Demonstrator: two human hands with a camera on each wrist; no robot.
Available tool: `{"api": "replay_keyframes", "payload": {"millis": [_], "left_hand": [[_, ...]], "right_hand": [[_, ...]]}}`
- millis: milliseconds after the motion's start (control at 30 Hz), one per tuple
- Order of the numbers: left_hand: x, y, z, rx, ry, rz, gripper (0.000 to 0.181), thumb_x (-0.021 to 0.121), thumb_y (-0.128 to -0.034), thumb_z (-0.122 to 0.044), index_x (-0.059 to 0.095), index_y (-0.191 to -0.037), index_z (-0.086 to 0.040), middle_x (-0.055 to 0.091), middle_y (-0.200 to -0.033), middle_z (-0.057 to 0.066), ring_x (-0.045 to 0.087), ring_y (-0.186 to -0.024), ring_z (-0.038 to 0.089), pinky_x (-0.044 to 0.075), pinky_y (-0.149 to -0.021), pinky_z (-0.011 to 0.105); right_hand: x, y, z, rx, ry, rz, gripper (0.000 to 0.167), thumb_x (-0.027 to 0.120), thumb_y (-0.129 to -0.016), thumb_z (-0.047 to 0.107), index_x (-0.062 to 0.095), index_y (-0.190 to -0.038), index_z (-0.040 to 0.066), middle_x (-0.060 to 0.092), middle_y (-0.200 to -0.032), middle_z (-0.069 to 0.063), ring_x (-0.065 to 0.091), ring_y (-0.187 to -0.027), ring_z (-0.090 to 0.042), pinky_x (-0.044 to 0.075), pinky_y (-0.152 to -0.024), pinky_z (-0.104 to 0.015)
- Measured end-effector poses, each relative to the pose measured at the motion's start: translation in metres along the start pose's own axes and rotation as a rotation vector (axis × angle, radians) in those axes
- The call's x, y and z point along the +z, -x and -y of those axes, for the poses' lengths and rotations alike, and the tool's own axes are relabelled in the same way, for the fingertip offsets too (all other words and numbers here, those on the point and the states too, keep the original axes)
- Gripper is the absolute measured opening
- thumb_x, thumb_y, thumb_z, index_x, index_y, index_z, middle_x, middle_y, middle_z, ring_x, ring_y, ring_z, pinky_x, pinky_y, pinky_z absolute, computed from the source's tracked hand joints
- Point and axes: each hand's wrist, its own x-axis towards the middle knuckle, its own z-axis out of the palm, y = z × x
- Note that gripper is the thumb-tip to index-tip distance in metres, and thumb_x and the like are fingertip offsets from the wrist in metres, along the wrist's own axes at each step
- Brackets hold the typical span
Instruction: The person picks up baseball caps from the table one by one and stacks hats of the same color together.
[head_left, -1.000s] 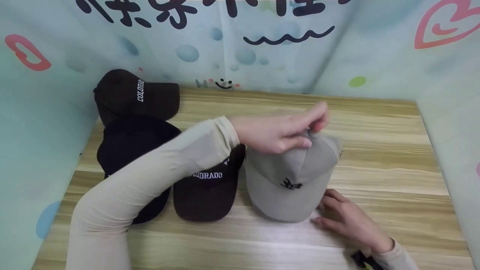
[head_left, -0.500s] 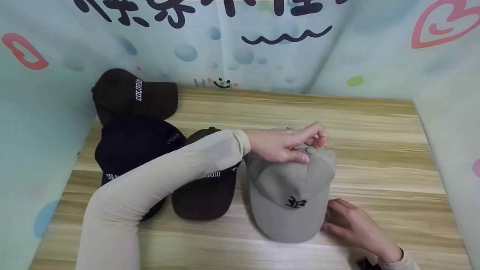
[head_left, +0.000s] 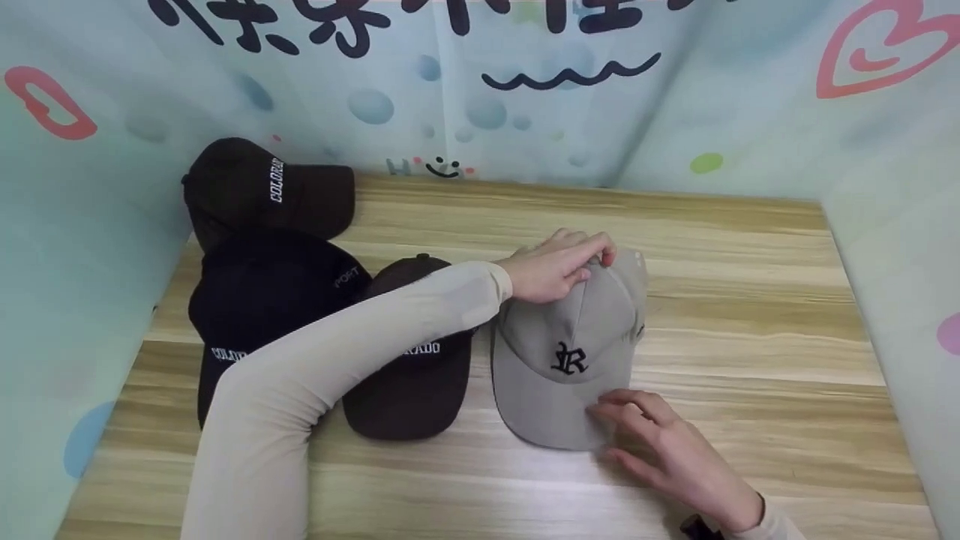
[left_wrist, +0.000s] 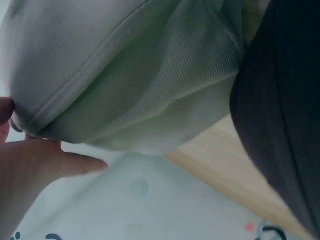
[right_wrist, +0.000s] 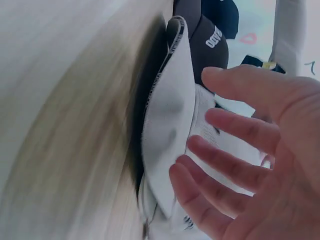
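Note:
In the head view a grey baseball cap with a black letter emblem stands on the table, its brim toward me. My left hand reaches across from the left and pinches the top of its crown. The left wrist view shows thumb and finger of that hand at the cap's top. Beside the brim's right side is my right hand, fingers spread and loosely bent. In the right wrist view its fingers are close to the brim; contact is unclear. Whether a second grey cap lies underneath, I cannot tell.
A dark brown COLORADO cap stands left of the grey one, partly under my left sleeve. Farther left is a navy cap, and behind it another brown cap. A printed curtain encloses the wooden table.
The grey cap came forward, then shifted back and left with my left hand, and its emblem now faces up more. My right hand moved left, to the brim's right side.

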Motion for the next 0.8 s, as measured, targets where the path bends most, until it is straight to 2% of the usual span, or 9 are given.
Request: {"api": "replay_keyframes", "payload": {"millis": [133,300,433,567,700,800], "left_hand": [[0.005,-0.002,-0.001,-0.019,0.019,-0.024,0.019,0.044,-0.1020,-0.009,0.047,-0.119,-0.016,0.048,-0.111,0.003,0.041,-0.111,0.021,0.039,-0.087,0.036],[0.012,-0.001,-0.008,-0.034,0.009,-0.027,0.017,0.042,-0.1023,-0.009,0.045,-0.118,-0.015,0.043,-0.106,0.006,0.038,-0.105,0.022,0.039,-0.081,0.032],[0.018,0.000,-0.015,-0.068,-0.021,0.000,0.017,0.038,-0.1032,-0.011,0.043,-0.119,-0.015,0.035,-0.111,0.007,0.034,-0.105,0.025,0.038,-0.083,0.031],[0.023,0.000,-0.022,-0.135,-0.040,0.002,0.018,0.033,-0.1039,-0.012,0.041,-0.120,-0.016,0.030,-0.117,0.007,0.032,-0.110,0.027,0.035,-0.091,0.034],[0.026,-0.001,-0.029,-0.166,-0.028,-0.008,0.019,0.031,-0.1035,-0.011,0.040,-0.120,-0.016,0.026,-0.128,0.010,0.029,-0.124,0.031,0.032,-0.102,0.039],[0.025,-0.001,-0.033,-0.164,-0.033,0.012,0.020,0.034,-0.1034,-0.013,0.040,-0.122,-0.017,0.022,-0.139,0.011,0.022,-0.134,0.031,0.026,-0.108,0.041]], "right_hand": [[0.008,-0.007,0.003,-0.047,0.032,0.020,0.058,0.082,-0.074,0.015,0.062,-0.128,0.016,0.052,-0.131,-0.007,0.051,-0.117,-0.023,0.044,-0.094,-0.032],[0.016,-0.013,0.009,-0.080,0.082,0.071,0.058,0.081,-0.074,0.021,0.062,-0.129,0.019,0.050,-0.135,-0.008,0.045,-0.120,-0.028,0.043,-0.092,-0.046],[0.021,-0.018,0.020,-0.099,0.156,0.089,0.061,0.082,-0.071,0.024,0.063,-0.129,0.020,0.050,-0.136,-0.008,0.044,-0.119,-0.032,0.043,-0.090,-0.050],[0.027,-0.031,0.033,-0.131,0.292,0.091,0.060,0.085,-0.065,0.030,0.067,-0.122,0.019,0.054,-0.132,-0.009,0.049,-0.113,-0.031,0.047,-0.083,-0.046],[0.034,-0.045,0.041,-0.155,0.361,0.088,0.056,0.085,-0.063,0.031,0.070,-0.115,0.016,0.056,-0.129,-0.009,0.053,-0.110,-0.029,0.047,-0.084,-0.042],[0.040,-0.052,0.044,-0.155,0.389,0.075,0.053,0.084,-0.062,0.030,0.071,-0.111,0.015,0.059,-0.126,-0.008,0.055,-0.107,-0.027,0.049,-0.083,-0.040]]}}
